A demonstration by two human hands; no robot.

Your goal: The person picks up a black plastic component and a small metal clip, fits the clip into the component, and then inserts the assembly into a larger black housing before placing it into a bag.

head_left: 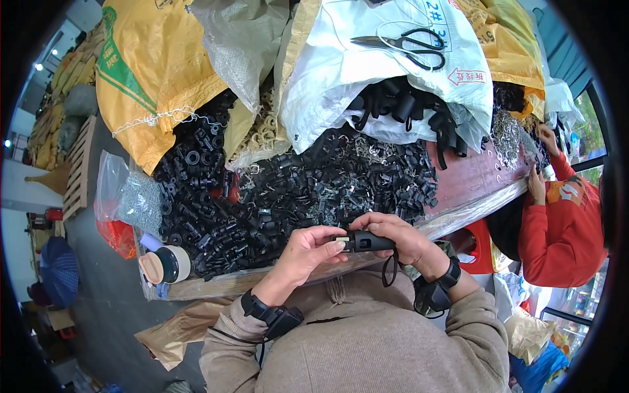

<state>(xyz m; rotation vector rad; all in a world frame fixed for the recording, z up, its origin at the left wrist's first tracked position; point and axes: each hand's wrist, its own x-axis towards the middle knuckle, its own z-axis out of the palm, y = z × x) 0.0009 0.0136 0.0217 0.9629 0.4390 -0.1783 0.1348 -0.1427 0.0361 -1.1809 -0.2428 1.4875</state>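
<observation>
My right hand (401, 239) is closed around a black umbrella-type handle (372, 241), a stubby cylinder with a slot in its side. A black wrist loop (390, 270) hangs from its right end. At the handle's left end my left hand (309, 252) pinches a small part with a pale rectangular face (341, 244), touching the handle; whether the two are joined I cannot tell. Both hands are just over the table's near edge. Beyond them spreads a heap of small black plastic parts (282, 196), mixed with small metal pieces.
Black scissors (400, 44) lie on a white sack (327, 59) spilling more black handles (396, 105). A yellow sack (164, 59) stands far left. A lidded cup (175, 264) is at the left corner. A co-worker in a red top (563, 229) works at the right.
</observation>
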